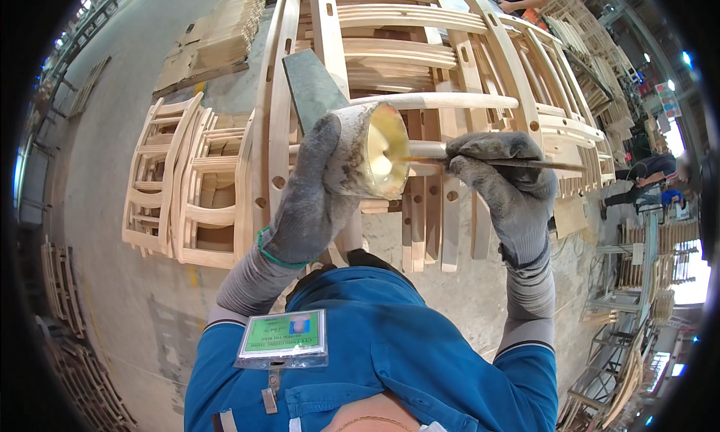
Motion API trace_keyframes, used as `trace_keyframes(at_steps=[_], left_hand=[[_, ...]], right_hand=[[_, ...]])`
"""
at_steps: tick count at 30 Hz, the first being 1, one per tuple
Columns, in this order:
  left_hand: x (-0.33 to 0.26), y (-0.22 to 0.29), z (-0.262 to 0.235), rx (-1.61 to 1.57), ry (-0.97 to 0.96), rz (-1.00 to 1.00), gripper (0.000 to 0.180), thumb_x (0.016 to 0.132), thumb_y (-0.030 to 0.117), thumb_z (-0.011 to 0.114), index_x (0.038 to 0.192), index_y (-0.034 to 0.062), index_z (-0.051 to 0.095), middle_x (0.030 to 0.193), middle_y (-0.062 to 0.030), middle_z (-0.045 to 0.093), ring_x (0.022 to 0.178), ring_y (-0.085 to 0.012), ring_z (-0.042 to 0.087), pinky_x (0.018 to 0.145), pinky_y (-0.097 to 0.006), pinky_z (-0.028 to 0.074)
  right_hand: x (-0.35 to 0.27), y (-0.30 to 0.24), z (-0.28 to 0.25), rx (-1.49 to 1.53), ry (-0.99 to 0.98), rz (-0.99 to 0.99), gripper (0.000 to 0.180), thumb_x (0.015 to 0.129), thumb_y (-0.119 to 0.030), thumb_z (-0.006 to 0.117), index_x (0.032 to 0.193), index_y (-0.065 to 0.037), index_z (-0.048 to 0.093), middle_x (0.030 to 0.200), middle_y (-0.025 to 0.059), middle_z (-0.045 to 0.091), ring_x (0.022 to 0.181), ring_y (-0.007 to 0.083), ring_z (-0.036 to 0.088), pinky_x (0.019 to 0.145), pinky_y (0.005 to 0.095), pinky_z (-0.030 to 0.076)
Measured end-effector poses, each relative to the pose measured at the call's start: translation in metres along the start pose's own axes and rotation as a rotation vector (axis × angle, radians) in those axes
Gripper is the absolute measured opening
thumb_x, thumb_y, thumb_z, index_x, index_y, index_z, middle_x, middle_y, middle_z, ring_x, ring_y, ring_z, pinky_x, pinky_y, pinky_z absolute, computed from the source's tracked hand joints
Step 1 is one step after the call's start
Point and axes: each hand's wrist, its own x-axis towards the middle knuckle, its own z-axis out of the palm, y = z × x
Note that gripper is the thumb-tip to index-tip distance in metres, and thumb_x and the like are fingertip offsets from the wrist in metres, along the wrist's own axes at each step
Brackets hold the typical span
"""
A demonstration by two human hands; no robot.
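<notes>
My left hand point(304, 196), in a grey work glove, is closed round a crusted white cup point(349, 156). The cup is tilted with its mouth to the right, showing a pale yellow, glue-like substance point(388, 136) inside. My right hand point(517, 188), gloved too, pinches a thin stick point(547, 164). One end of the stick reaches into the cup; I cannot make out whether it has bristles. Just beyond my left hand a flat grey-green piece point(313, 88) lies against pale wooden frames point(405, 57). A curved wooden rail point(442, 100) passes behind the cup.
Slatted wooden chair frames point(169, 181) stand on the concrete floor at the left. Behind them is a stack of flat brown sheets point(214, 42). More wooden parts point(592, 64) fill the right side. Other people point(652, 173) are at the far right and at the top.
</notes>
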Motion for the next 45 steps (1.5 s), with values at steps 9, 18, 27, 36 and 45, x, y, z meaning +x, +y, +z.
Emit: trace_keyframes(at_steps=[9, 18, 27, 36, 45], left_hand=[[0.012, 0.008, -0.005, -0.056, 0.028, -0.072, 0.056, 0.097, 0.046, 0.032, 0.133, 0.0029, 0.037, 0.128, -0.0124, 0.048, 0.120, -0.0227, 0.046, 0.102, -0.038, 0.038], [0.034, 0.020, -0.006, -0.068, 0.006, 0.010, 0.062, 0.094, 0.050, 0.036, 0.134, 0.0023, 0.034, 0.127, -0.0141, 0.046, 0.118, -0.0228, 0.047, 0.101, -0.040, 0.040], [0.023, 0.051, -0.064, 0.011, 0.097, 0.261, 0.053, 0.095, 0.029, 0.043, 0.138, 0.0056, 0.023, 0.135, -0.0160, 0.036, 0.123, -0.0273, 0.043, 0.097, -0.037, 0.048], [0.010, 0.072, -0.059, -0.058, 0.381, 0.274, 0.054, 0.092, 0.049, 0.040, 0.130, 0.0108, 0.041, 0.126, -0.0150, 0.047, 0.112, -0.0286, 0.052, 0.086, -0.046, 0.051], [-0.001, 0.083, -0.069, -0.089, 0.454, 0.281, 0.054, 0.091, 0.049, 0.045, 0.130, 0.0129, 0.040, 0.124, -0.0152, 0.047, 0.109, -0.0294, 0.052, 0.086, -0.047, 0.051]], right_hand=[[0.033, 0.051, -0.026, 0.703, 0.097, 0.322, 0.023, 0.092, -0.014, 0.051, 0.107, 0.004, 0.050, 0.097, 0.0165, 0.062, 0.087, 0.0215, 0.066, 0.071, 0.0282, 0.059], [0.072, 0.058, -0.034, 0.679, 0.122, 0.331, 0.026, 0.094, -0.015, 0.047, 0.110, 0.005, 0.051, 0.092, 0.0174, 0.063, 0.082, 0.0202, 0.065, 0.067, 0.0270, 0.057], [0.176, 0.052, -0.101, -0.444, 0.382, -0.109, 0.020, 0.081, -0.015, 0.070, 0.082, 0.002, 0.059, 0.073, 0.0076, 0.063, 0.055, 0.0106, 0.059, 0.049, 0.0225, 0.052], [0.209, 0.084, -0.104, -0.950, 0.356, -0.133, 0.028, 0.079, -0.028, 0.070, 0.076, -0.001, 0.062, 0.058, 0.0056, 0.062, 0.050, 0.0103, 0.056, 0.051, 0.0268, 0.044], [0.215, 0.079, -0.082, -1.306, 0.104, -0.170, 0.021, 0.079, -0.022, 0.065, 0.088, -0.004, 0.062, 0.076, 0.0171, 0.065, 0.072, 0.0340, 0.063, 0.064, 0.0405, 0.048]])
